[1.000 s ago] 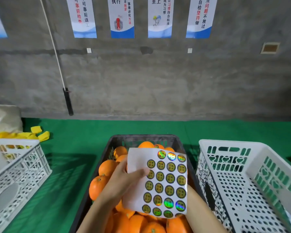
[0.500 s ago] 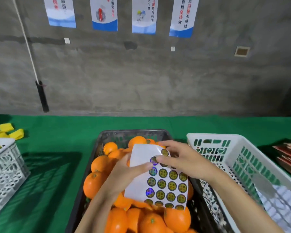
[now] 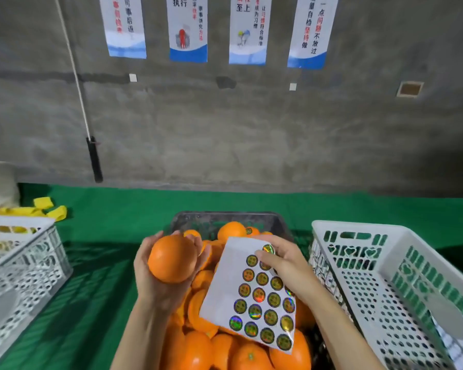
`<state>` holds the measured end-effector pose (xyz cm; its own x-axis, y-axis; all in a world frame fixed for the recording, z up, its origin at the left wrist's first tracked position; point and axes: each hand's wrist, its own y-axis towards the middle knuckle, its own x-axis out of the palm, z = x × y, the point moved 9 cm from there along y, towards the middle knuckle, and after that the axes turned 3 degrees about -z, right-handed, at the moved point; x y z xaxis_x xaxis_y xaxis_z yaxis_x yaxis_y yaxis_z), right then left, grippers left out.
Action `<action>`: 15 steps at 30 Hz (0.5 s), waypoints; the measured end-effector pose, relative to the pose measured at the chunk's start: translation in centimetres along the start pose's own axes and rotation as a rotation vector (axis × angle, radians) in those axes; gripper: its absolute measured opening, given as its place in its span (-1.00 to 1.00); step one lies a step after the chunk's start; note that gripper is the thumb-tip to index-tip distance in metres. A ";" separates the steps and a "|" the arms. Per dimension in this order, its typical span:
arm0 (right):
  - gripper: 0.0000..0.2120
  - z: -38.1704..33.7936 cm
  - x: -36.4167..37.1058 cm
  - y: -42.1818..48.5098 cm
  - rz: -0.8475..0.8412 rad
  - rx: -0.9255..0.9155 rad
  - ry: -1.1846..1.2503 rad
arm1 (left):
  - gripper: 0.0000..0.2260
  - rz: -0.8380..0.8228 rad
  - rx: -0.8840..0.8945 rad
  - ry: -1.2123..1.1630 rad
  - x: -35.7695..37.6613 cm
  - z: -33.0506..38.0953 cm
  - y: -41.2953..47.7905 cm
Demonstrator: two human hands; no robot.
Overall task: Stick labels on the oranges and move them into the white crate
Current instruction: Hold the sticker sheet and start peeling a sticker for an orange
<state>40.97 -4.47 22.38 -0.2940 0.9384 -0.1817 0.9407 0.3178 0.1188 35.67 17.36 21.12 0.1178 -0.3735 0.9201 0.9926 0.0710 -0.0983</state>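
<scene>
Where it held the sheet (image 3: 227,284), the left hand (image 3: 155,289) grips an orange (image 3: 173,259).

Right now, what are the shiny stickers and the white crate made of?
Stickers: probably holographic foil, glossy, since some flash rainbow colours. They sit on a sheet that looks like matte white paper. Crate: seemingly moulded plastic, smooth, with rows of holes and heart cut-outs.
</scene>
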 end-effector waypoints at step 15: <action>-0.70 0.4 1.2 -1.2 -0.004 -0.205 -0.290 | -0.57 -0.133 -0.098 0.923 0.7 -4.0 0.8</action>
<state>39.60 -3.78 21.65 -0.2097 0.8689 -0.4484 0.8776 0.3695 0.3055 36.70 13.47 20.22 -0.0627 -0.9622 0.2650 0.9926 -0.0877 -0.0835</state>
